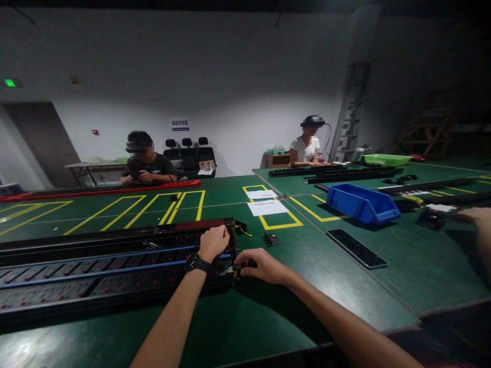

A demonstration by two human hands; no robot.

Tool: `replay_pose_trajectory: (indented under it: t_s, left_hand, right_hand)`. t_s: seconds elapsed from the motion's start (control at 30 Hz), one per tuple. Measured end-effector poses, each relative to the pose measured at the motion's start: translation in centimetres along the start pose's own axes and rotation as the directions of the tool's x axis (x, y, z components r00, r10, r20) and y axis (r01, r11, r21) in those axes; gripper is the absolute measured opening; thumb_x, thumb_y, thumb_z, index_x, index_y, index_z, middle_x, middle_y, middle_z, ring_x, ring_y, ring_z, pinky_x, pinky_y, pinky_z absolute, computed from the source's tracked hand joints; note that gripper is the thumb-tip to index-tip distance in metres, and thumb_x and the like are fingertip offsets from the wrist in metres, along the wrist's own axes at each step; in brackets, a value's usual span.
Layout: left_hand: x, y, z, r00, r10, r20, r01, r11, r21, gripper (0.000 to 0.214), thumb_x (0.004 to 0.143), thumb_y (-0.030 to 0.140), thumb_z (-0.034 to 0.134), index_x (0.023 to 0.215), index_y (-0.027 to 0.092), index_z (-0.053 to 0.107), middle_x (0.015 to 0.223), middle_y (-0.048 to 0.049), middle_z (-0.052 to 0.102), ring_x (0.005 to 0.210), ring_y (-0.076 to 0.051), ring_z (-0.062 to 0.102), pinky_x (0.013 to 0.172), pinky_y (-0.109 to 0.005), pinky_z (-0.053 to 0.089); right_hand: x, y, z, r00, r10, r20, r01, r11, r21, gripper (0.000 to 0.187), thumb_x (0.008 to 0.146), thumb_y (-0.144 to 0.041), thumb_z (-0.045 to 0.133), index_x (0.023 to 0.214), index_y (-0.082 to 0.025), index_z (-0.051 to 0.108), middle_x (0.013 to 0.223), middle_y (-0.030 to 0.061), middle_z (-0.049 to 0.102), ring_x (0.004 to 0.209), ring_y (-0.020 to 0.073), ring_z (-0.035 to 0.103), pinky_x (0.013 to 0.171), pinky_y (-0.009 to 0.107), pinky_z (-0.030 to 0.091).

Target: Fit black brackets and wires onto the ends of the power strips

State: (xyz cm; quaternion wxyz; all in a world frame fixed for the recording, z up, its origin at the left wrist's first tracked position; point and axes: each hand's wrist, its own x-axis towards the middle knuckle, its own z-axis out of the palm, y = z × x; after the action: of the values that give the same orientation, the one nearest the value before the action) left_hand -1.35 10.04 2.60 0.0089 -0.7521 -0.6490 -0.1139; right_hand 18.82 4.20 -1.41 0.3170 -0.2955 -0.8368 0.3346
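Note:
Long black power strips with red switches and blue wires lie side by side across the green table, reaching from the left edge to the middle. My left hand, a watch on its wrist, is closed in a fist on top of the strips' right end. My right hand pinches at the end face of the nearest strip, where yellow wires show; what its fingertips hold is too small to make out.
A small black bracket lies just beyond my hands. A dark phone, a blue bin and white papers sit to the right. Two people sit at the far side. Another person's hand shows at the right edge.

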Motion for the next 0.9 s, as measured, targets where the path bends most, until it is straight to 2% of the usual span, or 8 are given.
replay_pose_trajectory:
  t_s: [0.23, 0.37, 0.5, 0.63, 0.77, 0.83, 0.9]
  left_hand:
    - [-0.1, 0.2, -0.1, 1.0, -0.018, 0.013, 0.018, 1.0, 0.015, 0.028, 0.096, 0.034, 0.042, 0.1, 0.026, 0.068, 0.103, -0.0081, 0.076, 0.096, -0.026, 0.071, 0.082, -0.033, 0.05]
    - [-0.1, 0.1, -0.2, 1.0, -0.002, 0.012, 0.002, 1.0, 0.008, 0.027, 0.096, 0.034, 0.042, 0.099, 0.026, 0.068, 0.101, -0.008, 0.076, 0.095, -0.026, 0.071, 0.081, -0.033, 0.05]
    - [-0.1, 0.0, -0.3, 1.0, 0.01, 0.009, -0.01, 1.0, -0.011, 0.027, 0.095, 0.036, 0.042, 0.098, 0.026, 0.068, 0.1, -0.008, 0.075, 0.096, -0.026, 0.071, 0.08, -0.033, 0.05]
    - [-0.1, 0.0, -0.3, 1.0, 0.009, 0.003, -0.009, 1.0, -0.009, 0.026, 0.094, 0.036, 0.043, 0.097, 0.026, 0.067, 0.099, -0.008, 0.075, 0.094, -0.028, 0.071, 0.079, -0.035, 0.051]
    - [0.0, -0.1, -0.1, 1.0, 0.009, 0.007, -0.009, 1.0, -0.005, 0.027, 0.095, 0.036, 0.042, 0.096, 0.027, 0.067, 0.099, -0.0081, 0.075, 0.094, -0.028, 0.071, 0.08, -0.036, 0.051]
    - [0.0, -0.1, -0.1, 1.0, 0.009, 0.002, -0.009, 1.0, -0.001, 0.026, 0.095, 0.037, 0.042, 0.095, 0.026, 0.067, 0.098, -0.0079, 0.075, 0.093, -0.028, 0.071, 0.079, -0.036, 0.051]
    - [0.0, -0.1, -0.1, 1.0, 0.015, -0.007, -0.015, 1.0, 0.002, 0.026, 0.095, 0.036, 0.042, 0.094, 0.026, 0.066, 0.097, -0.0075, 0.076, 0.092, -0.028, 0.072, 0.078, -0.035, 0.051]
  right_hand:
    - [-0.1, -0.3, 0.4, 0.997, -0.078, 0.028, 0.081, 0.981, -0.173, 0.018, 0.092, -0.027, 0.064, 0.106, -0.025, 0.075, 0.103, 0.0034, 0.075, 0.099, 0.0209, 0.064, 0.093, 0.035, 0.045]
    - [-0.2, -1.2, 0.1, 0.996, -0.079, 0.042, 0.084, 0.985, -0.151, 0.024, 0.093, -0.034, 0.062, 0.111, -0.025, 0.075, 0.106, 0.0052, 0.075, 0.099, 0.0218, 0.063, 0.093, 0.036, 0.045]
    - [-0.1, -1.4, 0.6, 0.997, -0.072, 0.032, 0.076, 0.99, -0.119, 0.032, 0.091, -0.038, 0.063, 0.118, -0.023, 0.074, 0.112, 0.0067, 0.074, 0.103, 0.0235, 0.063, 0.092, 0.036, 0.046]
    - [0.2, -1.0, 1.1, 0.994, -0.048, -0.095, 0.043, 0.997, -0.058, 0.026, 0.09, -0.037, 0.064, 0.106, -0.024, 0.078, 0.104, 0.0052, 0.077, 0.099, 0.0234, 0.065, 0.092, 0.037, 0.047]
    - [0.5, -0.5, 0.7, 0.977, 0.053, -0.205, -0.046, 0.998, 0.041, 0.028, 0.093, -0.039, 0.06, 0.102, -0.02, 0.079, 0.1, 0.0072, 0.077, 0.093, 0.0228, 0.067, 0.086, 0.035, 0.049]
    - [0.4, -0.4, 0.5, 0.981, 0.049, -0.189, -0.045, 0.999, 0.027, 0.029, 0.093, -0.04, 0.06, 0.104, -0.02, 0.078, 0.103, 0.0073, 0.076, 0.095, 0.0225, 0.067, 0.087, 0.034, 0.048]
    - [0.3, -0.5, 0.4, 0.993, -0.012, -0.117, 0.008, 0.999, -0.032, 0.028, 0.094, -0.041, 0.061, 0.107, -0.022, 0.077, 0.106, 0.0061, 0.075, 0.1, 0.0221, 0.065, 0.092, 0.034, 0.046]
